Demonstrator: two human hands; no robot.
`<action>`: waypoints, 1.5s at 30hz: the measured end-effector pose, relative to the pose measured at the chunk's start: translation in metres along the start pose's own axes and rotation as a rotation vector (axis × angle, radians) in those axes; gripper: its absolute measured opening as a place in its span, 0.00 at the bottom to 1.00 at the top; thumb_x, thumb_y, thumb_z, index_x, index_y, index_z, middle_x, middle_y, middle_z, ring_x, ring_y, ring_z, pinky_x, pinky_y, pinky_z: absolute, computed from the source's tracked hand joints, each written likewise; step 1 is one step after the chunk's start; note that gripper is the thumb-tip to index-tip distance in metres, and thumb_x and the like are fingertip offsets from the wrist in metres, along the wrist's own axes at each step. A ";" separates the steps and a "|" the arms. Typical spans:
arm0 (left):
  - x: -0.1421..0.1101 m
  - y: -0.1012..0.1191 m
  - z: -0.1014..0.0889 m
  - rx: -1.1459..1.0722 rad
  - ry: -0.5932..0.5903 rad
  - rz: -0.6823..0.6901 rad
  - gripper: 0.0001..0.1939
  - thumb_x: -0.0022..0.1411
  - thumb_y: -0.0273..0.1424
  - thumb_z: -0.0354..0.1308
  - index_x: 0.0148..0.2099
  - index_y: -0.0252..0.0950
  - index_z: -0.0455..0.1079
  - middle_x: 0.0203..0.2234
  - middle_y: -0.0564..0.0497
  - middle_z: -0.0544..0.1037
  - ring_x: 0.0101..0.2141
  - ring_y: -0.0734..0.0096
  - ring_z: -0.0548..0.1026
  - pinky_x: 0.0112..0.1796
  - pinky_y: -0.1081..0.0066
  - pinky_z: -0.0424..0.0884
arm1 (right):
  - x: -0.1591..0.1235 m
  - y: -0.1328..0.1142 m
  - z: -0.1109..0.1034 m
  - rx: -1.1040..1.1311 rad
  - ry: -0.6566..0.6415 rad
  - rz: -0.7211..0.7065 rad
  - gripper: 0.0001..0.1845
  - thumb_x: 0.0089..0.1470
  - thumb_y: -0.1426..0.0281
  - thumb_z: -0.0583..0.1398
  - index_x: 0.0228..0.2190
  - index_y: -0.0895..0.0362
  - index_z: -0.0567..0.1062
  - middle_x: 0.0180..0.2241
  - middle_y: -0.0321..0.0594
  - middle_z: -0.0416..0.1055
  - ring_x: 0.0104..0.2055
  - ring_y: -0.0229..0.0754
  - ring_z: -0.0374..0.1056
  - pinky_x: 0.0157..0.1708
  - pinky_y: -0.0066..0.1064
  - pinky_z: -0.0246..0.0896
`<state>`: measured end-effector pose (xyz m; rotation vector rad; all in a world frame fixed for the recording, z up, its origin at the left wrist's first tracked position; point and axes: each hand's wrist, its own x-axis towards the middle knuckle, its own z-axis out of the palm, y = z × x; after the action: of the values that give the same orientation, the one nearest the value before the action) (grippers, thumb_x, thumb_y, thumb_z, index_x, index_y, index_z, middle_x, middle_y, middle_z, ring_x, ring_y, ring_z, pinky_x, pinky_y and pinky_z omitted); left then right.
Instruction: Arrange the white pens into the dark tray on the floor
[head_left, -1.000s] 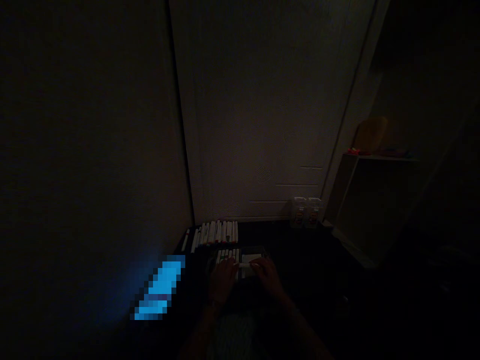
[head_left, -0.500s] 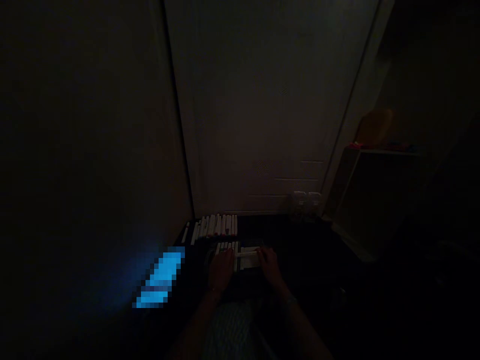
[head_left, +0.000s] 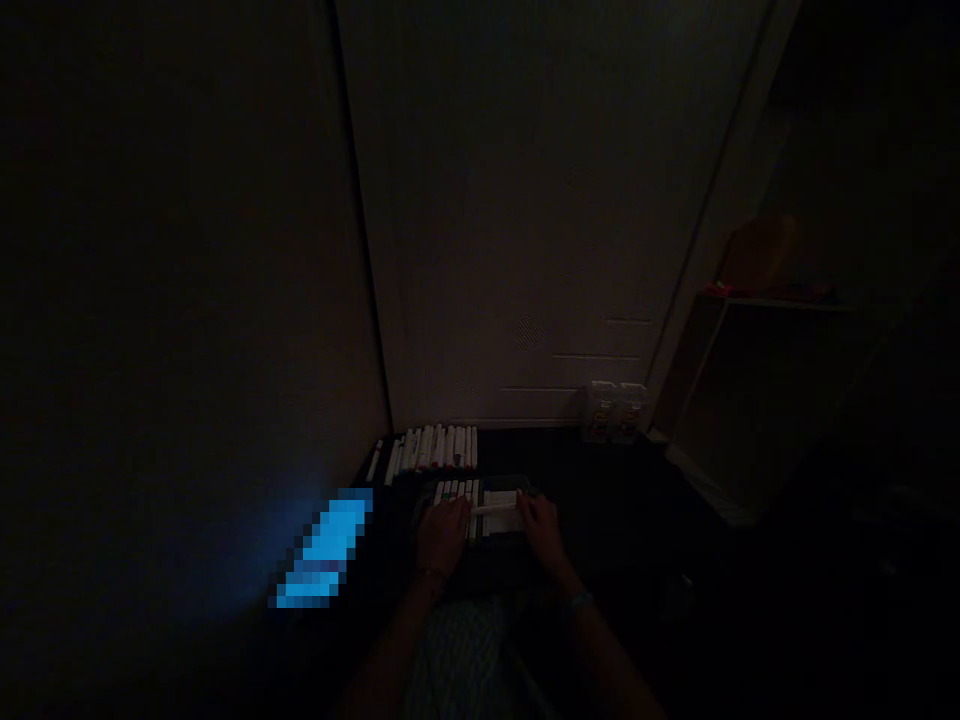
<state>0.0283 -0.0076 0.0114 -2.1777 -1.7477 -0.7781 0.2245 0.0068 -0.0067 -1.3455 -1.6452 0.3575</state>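
Down at the bottom, nearest to me, is some cloth with a pattern, too dim to make out well. There is a band on my right wrist. My left hand and my right hand are up in front of me, with a small gap between them. I pinch one white pen by its two ends, left fingers on one end and right fingers on the other. The pen lies sideways, over a box on the dark table. I cannot tell if the pen touches what is under it. In the left part of the box, some pens lie side by side, pointing away from me. The right part has white things in it, but it is too dark to say what they are. Off to my left is a bright blue glow, all blurry squares. Past the box, a row of white pens lies on the table, and one lone pen is at its left. Farther back, two clear tubs stand close together by the pale wall. On the right is a cupboard with an orange thing on top.
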 end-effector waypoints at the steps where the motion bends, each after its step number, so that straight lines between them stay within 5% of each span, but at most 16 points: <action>1: 0.000 0.000 0.000 -0.006 0.003 -0.009 0.17 0.64 0.31 0.38 0.41 0.37 0.69 0.38 0.47 0.75 0.39 0.65 0.71 0.40 0.65 0.62 | 0.000 0.000 0.000 0.005 -0.004 -0.004 0.23 0.59 0.57 0.45 0.33 0.53 0.76 0.33 0.40 0.72 0.39 0.40 0.64 0.42 0.31 0.52; 11: 0.002 0.006 -0.010 -0.006 0.039 -0.027 0.15 0.64 0.33 0.39 0.44 0.38 0.66 0.40 0.47 0.73 0.42 0.64 0.67 0.41 0.65 0.60 | 0.002 -0.002 -0.001 -0.051 -0.028 -0.062 0.18 0.60 0.60 0.45 0.35 0.53 0.72 0.35 0.37 0.72 0.40 0.39 0.64 0.42 0.31 0.51; 19: -0.002 0.001 -0.001 0.138 -0.007 0.009 0.16 0.59 0.22 0.42 0.47 0.35 0.65 0.41 0.45 0.71 0.43 0.62 0.65 0.42 0.63 0.60 | 0.000 -0.001 -0.001 -0.036 -0.019 -0.042 0.20 0.59 0.58 0.46 0.33 0.54 0.74 0.33 0.38 0.72 0.38 0.39 0.64 0.42 0.31 0.52; 31: -0.003 -0.002 0.001 0.104 -0.032 0.001 0.16 0.63 0.25 0.39 0.45 0.35 0.66 0.39 0.45 0.72 0.42 0.64 0.67 0.42 0.64 0.60 | 0.001 -0.004 -0.004 0.007 -0.022 -0.024 0.23 0.59 0.58 0.45 0.29 0.55 0.75 0.30 0.39 0.72 0.35 0.39 0.65 0.38 0.30 0.53; 45: 0.000 0.004 -0.008 0.110 -0.023 0.031 0.15 0.63 0.27 0.39 0.43 0.35 0.67 0.37 0.46 0.73 0.38 0.66 0.69 0.38 0.66 0.61 | -0.002 0.000 -0.003 0.081 0.005 -0.002 0.19 0.58 0.58 0.48 0.36 0.54 0.74 0.37 0.40 0.72 0.41 0.40 0.64 0.44 0.31 0.53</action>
<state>0.0304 -0.0127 0.0188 -2.1443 -1.7207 -0.6358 0.2269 0.0038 -0.0060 -1.2831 -1.6105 0.4150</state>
